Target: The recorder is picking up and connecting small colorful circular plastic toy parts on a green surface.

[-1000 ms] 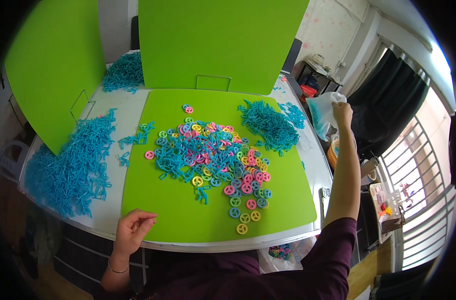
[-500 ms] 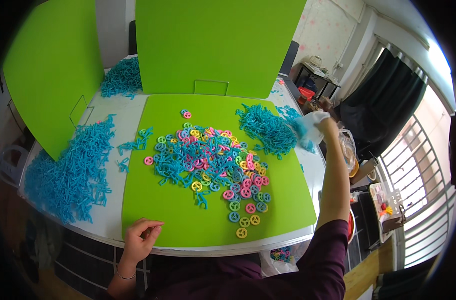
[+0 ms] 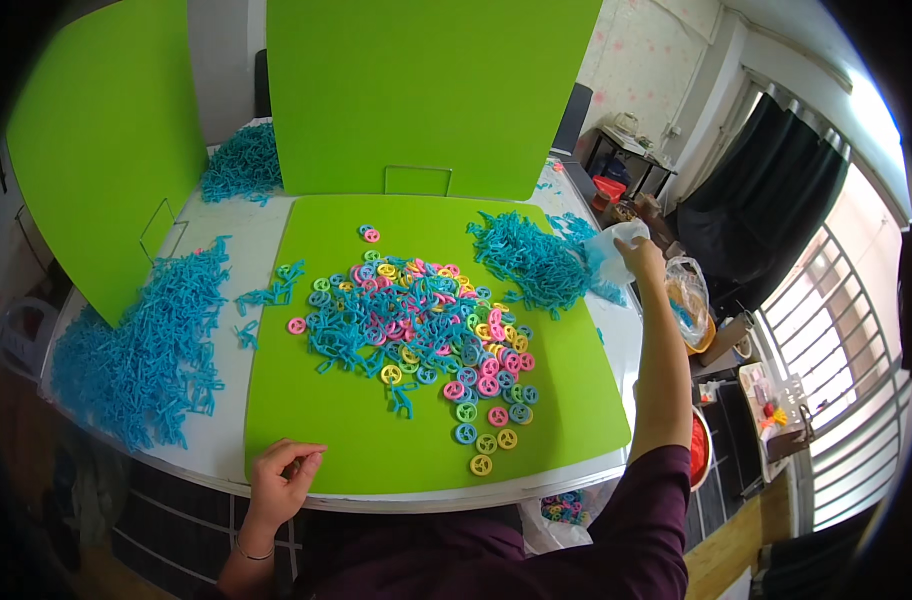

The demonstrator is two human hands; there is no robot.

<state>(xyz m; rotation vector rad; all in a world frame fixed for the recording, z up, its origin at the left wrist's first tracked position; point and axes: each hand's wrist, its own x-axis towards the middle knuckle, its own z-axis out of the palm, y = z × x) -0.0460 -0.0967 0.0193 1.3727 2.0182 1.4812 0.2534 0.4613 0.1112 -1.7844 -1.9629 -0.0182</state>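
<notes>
My right hand (image 3: 644, 262) reaches to the far right and grips a translucent plastic bag (image 3: 604, 250). Blue pieces show at the bag's lower end. Beside it lies a heap of small blue plastic frames (image 3: 531, 260). My left hand (image 3: 284, 474) rests at the near left edge of a green board (image 3: 346, 430), fingers curled together, with nothing visible in them. Mid-board is a mixed pile of blue frames (image 3: 366, 310) and small pink, yellow, green and blue plastic wheels (image 3: 497, 416), with some wheels spread toward the near right.
Upright green panels (image 3: 426, 90) stand at the back and left. More blue frames lie in a big heap (image 3: 141, 345) at left and another (image 3: 244, 162) behind. A clear bag (image 3: 688, 295) stands off the table's right side; a bag of coloured pieces (image 3: 566, 508) hangs below the front edge.
The plastic bag has moved slightly left and nearer, with my right hand still holding it. My left hand stays in place. The piles look the same.
</notes>
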